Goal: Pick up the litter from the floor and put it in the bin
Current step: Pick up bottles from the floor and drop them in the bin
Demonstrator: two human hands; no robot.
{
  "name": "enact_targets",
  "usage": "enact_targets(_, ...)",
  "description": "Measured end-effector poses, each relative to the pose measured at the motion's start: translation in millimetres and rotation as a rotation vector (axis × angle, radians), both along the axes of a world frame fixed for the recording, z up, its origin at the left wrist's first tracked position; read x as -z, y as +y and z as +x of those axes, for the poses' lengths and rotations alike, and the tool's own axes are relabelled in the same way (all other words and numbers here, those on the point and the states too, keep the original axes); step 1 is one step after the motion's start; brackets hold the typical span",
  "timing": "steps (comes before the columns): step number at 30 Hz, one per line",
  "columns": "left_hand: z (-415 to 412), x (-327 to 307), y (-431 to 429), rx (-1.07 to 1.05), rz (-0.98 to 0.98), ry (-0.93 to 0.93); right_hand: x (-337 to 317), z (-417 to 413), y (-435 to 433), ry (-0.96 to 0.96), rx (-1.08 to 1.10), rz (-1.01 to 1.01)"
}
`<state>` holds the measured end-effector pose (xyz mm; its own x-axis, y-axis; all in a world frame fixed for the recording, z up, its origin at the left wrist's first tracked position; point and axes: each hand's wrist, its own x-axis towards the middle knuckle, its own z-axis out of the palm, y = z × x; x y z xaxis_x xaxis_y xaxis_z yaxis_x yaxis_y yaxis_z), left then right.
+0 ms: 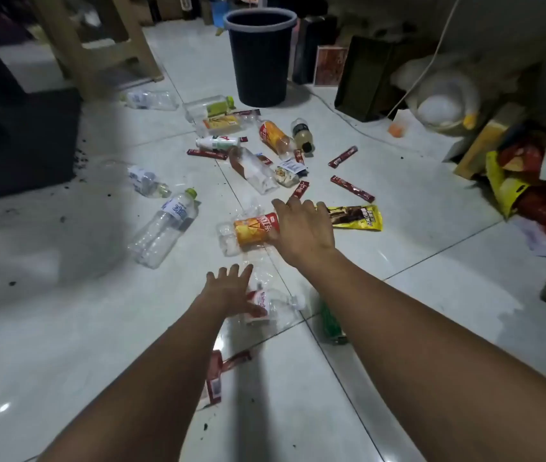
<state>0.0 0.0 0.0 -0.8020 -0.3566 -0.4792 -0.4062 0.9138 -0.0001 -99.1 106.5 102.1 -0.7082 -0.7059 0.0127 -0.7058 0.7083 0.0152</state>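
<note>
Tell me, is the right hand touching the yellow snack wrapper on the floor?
Cannot tell. In the head view the right hand overlaps the near end of the yellow snack wrapper, hiding any contact or gap; its fingers reach toward the orange-labelled bottle.

Dim indoor light. The glossy tiled floor (398, 228) shows small white glare spots near its front-left corner and centre. Soft arm shadows fall forward. Far corners sink into darkness; edges bend with wide-angle distortion, slightly blurred.

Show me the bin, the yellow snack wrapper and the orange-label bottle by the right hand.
bin (260, 65): head view, dark outer wall
yellow snack wrapper (366, 219): head view, right half
orange-label bottle (253, 230): head view, label
</note>
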Motion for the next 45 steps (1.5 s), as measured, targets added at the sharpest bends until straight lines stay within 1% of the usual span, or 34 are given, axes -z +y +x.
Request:
enact_targets(3,2,11,7,0.073,-0.004,-0.078,14,-5,6,-0.003,0.012,0.009)
enact_targets(7,6,27,9,0.095,0.039,-0.092,27,-8,15,-0.021,0.012,0.024)
enact_targets(12,3,21,8,0.104,0.024,-0.023,35,-8,21,-0.048,0.079,0.053)
enact_targets(15,3,7,-5,0.068,0.018,0.035,41,-11,30,-0.101,0.188,0.065)
enact_targets(19,5,-25,-34,0.008,-0.019,0.151,59,-12,45,-0.189,0.335,0.132)
enact_targets(22,3,-43,-46,-0.027,-0.031,0.252,77,-7,51,-0.244,0.370,0.220)
enact_targets(24,1,-48,-46,-0.037,-0.014,0.289,90,-3,53,-0.284,0.405,0.240)
enact_targets(28,1,-46,-46,-0.030,-0.003,0.326,117,7,60,-0.394,0.537,0.233)
enact_targets(31,-3,-46,-45,-0.047,0.010,0.362,133,17,63,-0.385,0.565,0.204)
enact_targets(34,-10,-51,-44,-0.062,0.024,0.408,135,20,61,-0.374,0.552,0.143)
enact_targets(36,-14,-59,-45,-0.065,0.024,0.418,122,13,54,-0.401,0.539,0.062)
enact_targets(39,-21,-88,-43,-0.072,0.022,0.429,75,-6,38,-0.399,0.518,-0.104)
enact_targets(42,-28,-147,-37,-0.125,0.055,0.468,-1,-25,30,-0.341,0.530,-0.213)
enact_targets(45,-27,-219,-39,-0.180,0.057,0.467,-86,-33,30,-0.294,0.519,-0.260)
